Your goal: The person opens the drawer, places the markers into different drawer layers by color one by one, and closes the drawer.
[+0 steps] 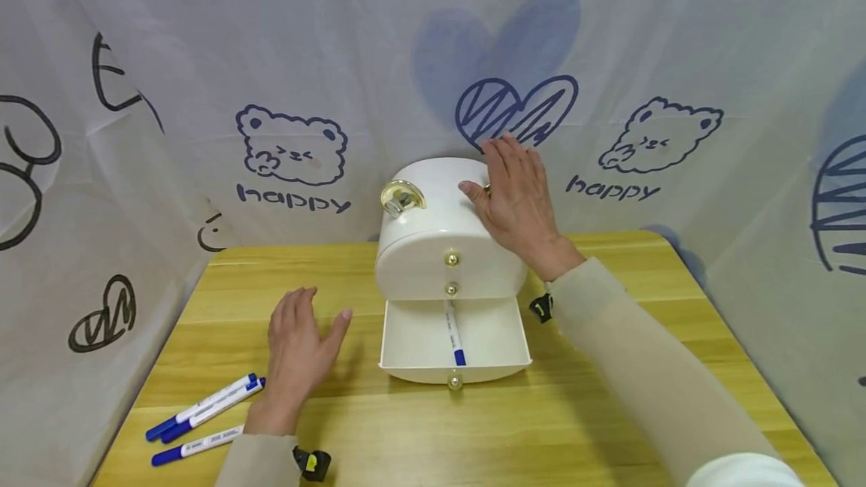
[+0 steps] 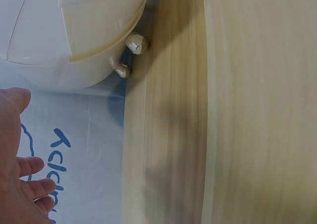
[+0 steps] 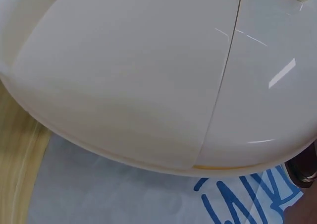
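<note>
White box (image 1: 433,205): Rounded on top, it stands on a wooden table (image 1: 575,412) at the centre of the frame, two small knobs (image 1: 451,259) down its front.
Drawer (image 1: 413,333): Pulled out below the box front, its own knob at the lip, middle of the frame.
Pen in the drawer (image 1: 454,337): Lies lengthwise, blue end towards me, the far end hidden beneath the box front.
Right hand (image 1: 521,205): At the box's upper right, fingers extended, thumb held apart, grasping nothing I can see; whether the palm touches the box I cannot tell.
Left hand (image 1: 298,355): Left of the drawer and apart from it, fingers extended, nothing in its grasp.
Loose pens (image 1: 216,408): Three at lower left, two side by side, the third partly behind the left wrist.
Handle (image 1: 399,200): Gold and silver, upper left of the box; a glint of gold shows beside the right thumb.
Backdrop (image 1: 379,81): Pale cloth with bears, hearts and the word "happy" across the upper frame.
</note>
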`<act>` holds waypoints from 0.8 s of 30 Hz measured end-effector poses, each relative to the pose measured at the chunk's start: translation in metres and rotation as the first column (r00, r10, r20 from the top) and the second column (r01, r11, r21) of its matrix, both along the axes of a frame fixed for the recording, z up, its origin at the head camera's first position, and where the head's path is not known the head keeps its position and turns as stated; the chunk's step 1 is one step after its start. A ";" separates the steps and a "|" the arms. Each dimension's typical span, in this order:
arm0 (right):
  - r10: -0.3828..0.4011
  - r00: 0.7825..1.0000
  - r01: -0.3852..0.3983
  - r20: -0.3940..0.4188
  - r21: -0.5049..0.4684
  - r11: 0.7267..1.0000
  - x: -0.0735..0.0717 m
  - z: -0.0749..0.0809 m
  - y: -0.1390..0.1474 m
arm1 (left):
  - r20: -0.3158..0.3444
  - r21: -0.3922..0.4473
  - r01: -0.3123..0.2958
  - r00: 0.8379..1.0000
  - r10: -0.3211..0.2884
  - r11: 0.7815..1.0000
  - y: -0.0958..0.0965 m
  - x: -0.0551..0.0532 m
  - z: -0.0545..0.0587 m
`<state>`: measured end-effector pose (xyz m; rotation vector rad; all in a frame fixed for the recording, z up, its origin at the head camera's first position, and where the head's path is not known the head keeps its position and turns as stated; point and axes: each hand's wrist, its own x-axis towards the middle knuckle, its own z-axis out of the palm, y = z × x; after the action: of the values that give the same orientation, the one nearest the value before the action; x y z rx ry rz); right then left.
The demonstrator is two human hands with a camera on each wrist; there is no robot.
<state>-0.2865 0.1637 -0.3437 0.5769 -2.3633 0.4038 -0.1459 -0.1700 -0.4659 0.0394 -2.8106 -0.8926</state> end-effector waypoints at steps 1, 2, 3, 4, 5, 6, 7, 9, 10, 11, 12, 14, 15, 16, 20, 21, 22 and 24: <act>0.000 1.000 0.000 0.006 0.002 1.000 0.000 0.000 0.000 | 0.002 0.001 -0.002 1.000 0.002 1.000 -0.001 0.001 0.000; -0.001 1.000 0.001 0.006 0.005 1.000 0.000 0.000 -0.001 | 0.005 0.001 -0.004 1.000 0.004 1.000 -0.001 0.001 -0.001; 0.001 1.000 -0.001 0.003 0.009 1.000 0.000 0.000 -0.001 | 0.004 0.002 -0.005 1.000 0.005 1.000 -0.002 0.002 -0.001; 0.002 1.000 -0.002 -0.006 0.009 1.000 0.000 -0.001 -0.001 | 0.005 0.002 -0.007 1.000 0.007 1.000 -0.003 0.002 -0.001; 0.005 1.000 -0.005 -0.020 0.006 1.000 0.000 -0.002 -0.001 | 0.003 0.002 -0.008 1.000 0.008 1.000 -0.003 0.003 0.000; 0.006 0.999 -0.005 -0.037 0.004 1.000 0.000 -0.003 -0.001 | -0.002 0.002 -0.010 1.000 0.010 1.000 -0.004 0.003 0.000; 0.007 0.999 -0.007 -0.053 0.003 1.000 0.000 -0.004 -0.001 | -0.007 0.004 -0.013 1.000 0.013 1.000 -0.006 0.004 0.001; 0.003 0.997 -0.003 -0.081 -0.001 1.000 0.000 -0.005 -0.001 | -0.024 0.005 -0.017 1.000 0.017 1.000 -0.009 0.005 0.003; 0.002 0.995 -0.002 -0.095 -0.004 1.000 0.000 -0.006 0.000 | -0.034 0.004 -0.019 0.999 0.019 1.000 -0.011 0.006 0.004; 0.002 0.994 -0.003 -0.106 -0.007 1.000 0.000 -0.007 0.000 | -0.046 0.002 -0.021 0.999 0.021 1.000 -0.014 0.007 0.004; 0.001 0.994 -0.002 -0.112 -0.007 1.000 0.001 -0.007 0.000 | -0.058 -0.001 -0.023 0.998 0.023 1.000 -0.017 0.008 0.005; 0.004 0.992 -0.005 -0.126 -0.010 1.000 0.001 -0.008 -0.001 | -0.080 -0.011 -0.027 0.997 0.026 1.000 -0.024 0.011 0.006; 0.009 0.992 -0.011 -0.129 -0.011 1.000 0.000 -0.008 -0.001 | -0.089 -0.018 -0.030 0.996 0.029 0.999 -0.028 0.012 0.006; 0.011 0.991 -0.012 -0.135 -0.012 1.000 0.000 -0.008 -0.001 | -0.096 -0.026 -0.033 0.995 0.030 0.999 -0.032 0.014 0.005; 0.008 0.990 -0.011 -0.144 -0.013 1.000 0.000 -0.008 -0.001 | -0.096 -0.057 -0.050 0.994 0.045 0.997 -0.050 0.021 0.004; 0.008 0.990 -0.010 -0.142 -0.014 1.000 0.000 -0.008 -0.001 | -0.092 -0.064 -0.056 0.995 0.050 0.996 -0.055 0.023 0.004; 0.005 0.990 -0.008 -0.140 -0.015 1.000 0.001 -0.008 -0.001 | -0.089 -0.071 -0.061 0.994 0.055 0.996 -0.060 0.025 0.004; 0.004 0.992 -0.006 -0.127 -0.011 1.000 0.001 -0.007 -0.001 | -0.081 -0.088 -0.071 0.995 0.064 0.994 -0.071 0.029 0.004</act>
<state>-0.2856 0.1627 -0.3508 0.5858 -2.2375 0.3716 -0.1167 -0.2409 -0.4619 0.0838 -2.7557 -0.7352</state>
